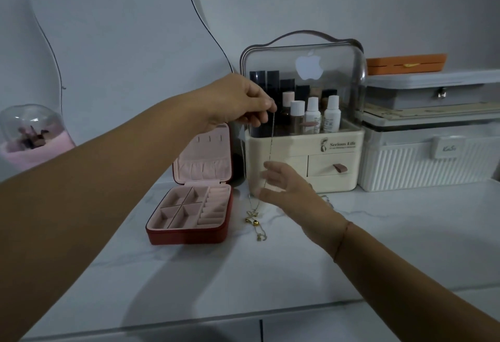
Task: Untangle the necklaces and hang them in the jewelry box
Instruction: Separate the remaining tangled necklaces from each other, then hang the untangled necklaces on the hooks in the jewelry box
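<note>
My left hand point(238, 103) is raised and pinches the top of a thin gold necklace chain point(271, 147), which hangs straight down. My right hand point(286, 190) is lower, with fingers spread and relaxed around the hanging chain; whether it touches the chain I cannot tell. Below, the chain runs into a tangle of gold necklaces with small pendants point(255, 222) lying on the marble counter. The red jewelry box point(186, 235) stands open to the left, with pink compartments and hooks in its upright lid point(209, 138).
A cream cosmetics organizer point(305, 160) with a clear cover stands right behind the hands. White ribbed and grey cases point(422, 163) are stacked at the right. A pink domed holder point(29, 136) sits far left. The counter's front edge point(189, 322) runs below.
</note>
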{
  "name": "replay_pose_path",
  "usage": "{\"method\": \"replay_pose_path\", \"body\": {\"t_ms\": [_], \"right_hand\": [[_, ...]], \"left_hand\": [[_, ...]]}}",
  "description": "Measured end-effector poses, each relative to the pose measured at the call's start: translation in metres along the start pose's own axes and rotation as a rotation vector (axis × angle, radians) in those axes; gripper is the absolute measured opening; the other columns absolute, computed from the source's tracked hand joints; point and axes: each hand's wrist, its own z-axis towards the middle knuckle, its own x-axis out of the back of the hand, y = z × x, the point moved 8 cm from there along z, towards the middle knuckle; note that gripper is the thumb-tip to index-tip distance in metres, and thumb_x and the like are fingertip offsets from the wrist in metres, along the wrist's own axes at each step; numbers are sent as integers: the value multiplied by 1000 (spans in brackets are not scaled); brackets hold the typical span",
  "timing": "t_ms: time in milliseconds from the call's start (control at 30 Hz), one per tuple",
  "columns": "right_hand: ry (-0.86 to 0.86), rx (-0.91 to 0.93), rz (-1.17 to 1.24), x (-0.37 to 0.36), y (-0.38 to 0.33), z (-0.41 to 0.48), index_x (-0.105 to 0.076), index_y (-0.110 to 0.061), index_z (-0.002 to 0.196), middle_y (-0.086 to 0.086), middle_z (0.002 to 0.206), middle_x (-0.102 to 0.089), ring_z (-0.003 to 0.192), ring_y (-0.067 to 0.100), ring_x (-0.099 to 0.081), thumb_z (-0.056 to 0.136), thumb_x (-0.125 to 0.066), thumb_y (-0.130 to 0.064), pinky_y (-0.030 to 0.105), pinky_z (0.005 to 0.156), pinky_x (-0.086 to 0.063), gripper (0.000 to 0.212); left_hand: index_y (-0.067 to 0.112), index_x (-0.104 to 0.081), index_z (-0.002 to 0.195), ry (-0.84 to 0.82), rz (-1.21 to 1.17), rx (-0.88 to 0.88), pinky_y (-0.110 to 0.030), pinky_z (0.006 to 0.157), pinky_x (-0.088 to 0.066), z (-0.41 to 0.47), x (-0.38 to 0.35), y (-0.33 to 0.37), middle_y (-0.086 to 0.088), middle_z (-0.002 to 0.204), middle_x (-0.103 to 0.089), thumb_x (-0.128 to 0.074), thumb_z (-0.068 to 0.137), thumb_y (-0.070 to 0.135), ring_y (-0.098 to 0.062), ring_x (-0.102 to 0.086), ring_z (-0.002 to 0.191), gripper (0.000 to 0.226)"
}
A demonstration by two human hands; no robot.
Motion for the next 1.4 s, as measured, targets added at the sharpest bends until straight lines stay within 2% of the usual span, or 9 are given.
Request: {"method": "replay_pose_path", "body": {"t_ms": [200,333,567,667,800,900,1067,1200,1400], "right_hand": [[123,-27,141,-5,14,-37,-62,-14,101,-1,87,-69,68,-6,-61,89,-62,-12,6,61,-44,13],[236,35,210,0,16,-66,-65,-8,81,-6,64,-63,58,1,-54,88,-60,-6,13,59,-42,9],[400,131,130,14,32,-116,-60,-26,71,-25,114,-57,112,-7,-52,69,-58,-48,6,88,-35,22],[406,133,317,17,43,-126,-63,-14,75,-6,105,-70,92,13,-69,75,-61,-22,31,80,-53,8],[534,129,336,28,52,-140,-67,-18,76,1,95,-72,81,15,-71,75,-64,-13,31,68,-58,6],[588,131,276,35,56,-147,-67,-12,79,6,82,-69,64,12,-67,83,-62,10,22,59,-54,23],[649,152,127,41,58,-156,-72,-28,91,3,76,-68,53,11,-60,86,-56,9,18,52,-48,41],[767,227,-160,51,55,-169,-62,-40,86,-15,74,-68,64,5,-65,80,-69,-12,15,64,-50,29],[754,416,-516,47,39,-175,-69,-18,82,-16,83,-62,79,-7,-57,80,-63,-15,-1,74,-39,7]], "left_hand": [[14,-72,91,85,87,-13,-7,51,-43,14,8,-5,4,80,-72,-59,92,18,2,-63,62,14],[13,-72,94,86,86,18,-14,56,-45,22,-1,-17,2,78,-71,-59,92,18,-4,-58,62,14],[9,-71,85,110,-11,110,-13,50,-48,27,-23,-49,-4,74,-70,-65,87,12,-1,-62,51,7],[4,-70,86,106,-127,176,-14,53,-52,23,-42,-71,-8,73,-70,-66,85,7,-3,-64,51,4],[-3,-68,93,115,-277,238,-14,53,-53,13,-69,-103,-13,73,-67,-64,85,2,-7,-63,50,10],[-4,-68,92,120,-342,257,-13,52,-51,5,-81,-120,-13,72,-66,-62,86,-1,-5,-62,50,9],[0,-68,96,170,-304,282,-11,49,-47,-1,-85,-141,-9,75,-67,-59,88,-2,-1,-59,48,12],[0,-67,91,175,-273,282,-12,48,-46,-2,-95,-146,-9,74,-68,-63,85,-2,-2,-58,47,7],[0,-67,87,200,-296,295,-24,69,-59,1,-116,-148,-11,74,-68,-67,82,-2,-13,-66,58,5]]}}
